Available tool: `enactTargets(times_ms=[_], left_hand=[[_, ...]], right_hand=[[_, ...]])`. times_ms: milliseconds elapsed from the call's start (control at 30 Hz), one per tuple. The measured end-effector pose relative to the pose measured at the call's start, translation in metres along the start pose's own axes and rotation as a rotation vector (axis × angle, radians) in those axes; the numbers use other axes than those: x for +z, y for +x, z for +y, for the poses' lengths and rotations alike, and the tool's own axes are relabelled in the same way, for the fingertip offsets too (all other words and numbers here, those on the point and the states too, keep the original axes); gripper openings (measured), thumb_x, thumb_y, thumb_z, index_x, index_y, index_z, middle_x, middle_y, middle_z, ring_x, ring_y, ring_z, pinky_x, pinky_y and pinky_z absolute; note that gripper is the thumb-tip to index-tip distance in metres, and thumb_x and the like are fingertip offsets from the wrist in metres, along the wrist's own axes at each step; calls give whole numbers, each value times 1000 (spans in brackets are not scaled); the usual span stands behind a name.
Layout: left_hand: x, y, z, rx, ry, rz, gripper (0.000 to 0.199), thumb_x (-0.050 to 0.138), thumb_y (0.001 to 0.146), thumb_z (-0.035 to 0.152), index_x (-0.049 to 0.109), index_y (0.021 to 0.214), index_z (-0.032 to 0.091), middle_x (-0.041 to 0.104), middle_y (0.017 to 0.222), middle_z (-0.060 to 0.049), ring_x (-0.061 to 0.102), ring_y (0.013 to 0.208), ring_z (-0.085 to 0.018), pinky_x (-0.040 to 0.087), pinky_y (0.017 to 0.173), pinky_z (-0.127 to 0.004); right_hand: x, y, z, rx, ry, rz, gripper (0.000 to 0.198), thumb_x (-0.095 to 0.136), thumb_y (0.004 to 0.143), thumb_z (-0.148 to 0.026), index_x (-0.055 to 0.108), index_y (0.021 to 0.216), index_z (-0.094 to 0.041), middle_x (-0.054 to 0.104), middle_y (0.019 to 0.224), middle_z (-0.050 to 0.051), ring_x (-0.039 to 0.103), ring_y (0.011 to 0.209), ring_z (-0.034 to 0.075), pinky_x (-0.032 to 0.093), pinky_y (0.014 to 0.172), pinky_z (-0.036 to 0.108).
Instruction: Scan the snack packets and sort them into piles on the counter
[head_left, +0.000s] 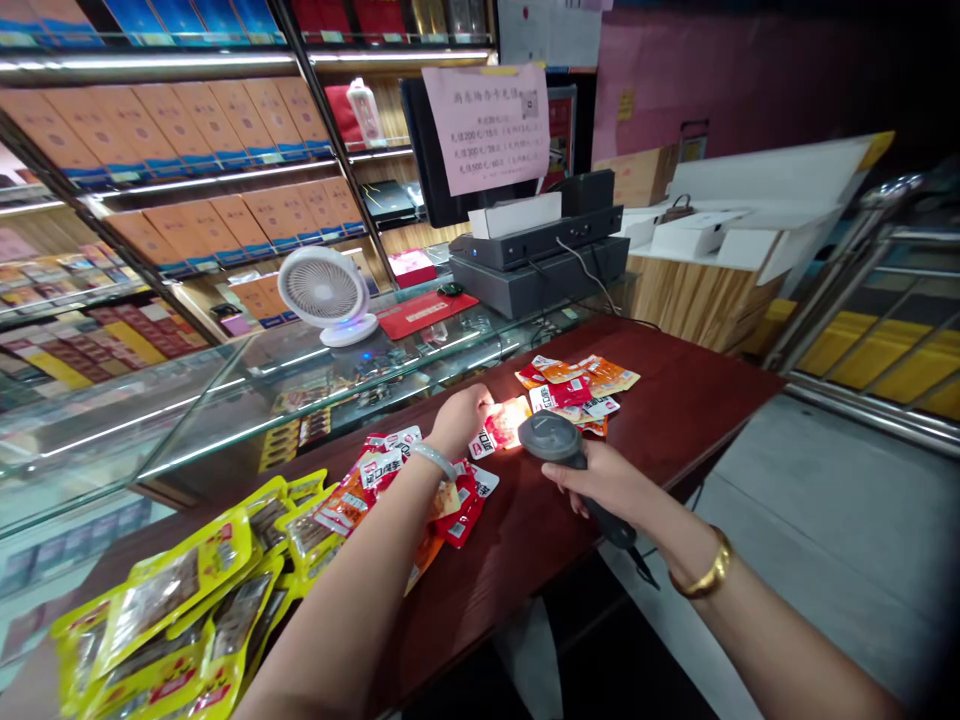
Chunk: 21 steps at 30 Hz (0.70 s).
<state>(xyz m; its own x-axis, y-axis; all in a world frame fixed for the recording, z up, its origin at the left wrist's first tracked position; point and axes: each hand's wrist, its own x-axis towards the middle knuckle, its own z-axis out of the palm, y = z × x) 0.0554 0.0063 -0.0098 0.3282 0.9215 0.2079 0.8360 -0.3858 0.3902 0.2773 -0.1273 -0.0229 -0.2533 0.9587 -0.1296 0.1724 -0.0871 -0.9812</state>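
Note:
My right hand (596, 478) is wrapped round the handle of a dark barcode scanner (551, 435). The scanner's head casts a bright light on a red and white snack packet (499, 428). At that packet's upper left edge, my left hand (461, 420) pinches it between closed fingers. Under and beside my left forearm lies a pile of red and orange snack packets (379, 475), partly hidden by the arm. Another group of red and orange packets (577, 385) rests beyond the scanner. Yellow-edged clear packets (180, 580) are heaped at the lower left.
Behind the dark red tabletop (675, 370) runs a glass display counter (300, 385). It bears a white fan (324, 285), a red mat (427, 312) and a cash drawer (536, 275). A monitor with a pink paper sign (491, 130) stands there. A metal railing (840, 280) is at the right.

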Motion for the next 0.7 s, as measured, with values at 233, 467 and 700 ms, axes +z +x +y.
enactTargets(times_ms=[233,467,700], left_hand=[[19,26,2,-63,-114,-64,13,63,84,30,63,78,19,66,73,-1,55,64,-14,38,61,-25],[61,85,25,-259,-472,38,21,64,84,35,61,76,16,63,65,-1,53,55,-10,38,54,-22],[85,126,51,-232,-455,18,26,65,82,37,63,67,16,57,57,1,47,51,-10,35,54,-23]], right_hand=[[-14,0,10,20,-19,47,32,68,82,-48,56,83,-18,58,47,-4,54,40,12,44,42,22],[-27,-2,12,63,-27,100,37,71,77,-50,55,88,-19,58,45,-5,54,38,13,41,41,22],[-35,-4,15,87,-28,108,33,68,80,-49,54,82,-19,58,45,-4,54,39,12,41,42,22]])
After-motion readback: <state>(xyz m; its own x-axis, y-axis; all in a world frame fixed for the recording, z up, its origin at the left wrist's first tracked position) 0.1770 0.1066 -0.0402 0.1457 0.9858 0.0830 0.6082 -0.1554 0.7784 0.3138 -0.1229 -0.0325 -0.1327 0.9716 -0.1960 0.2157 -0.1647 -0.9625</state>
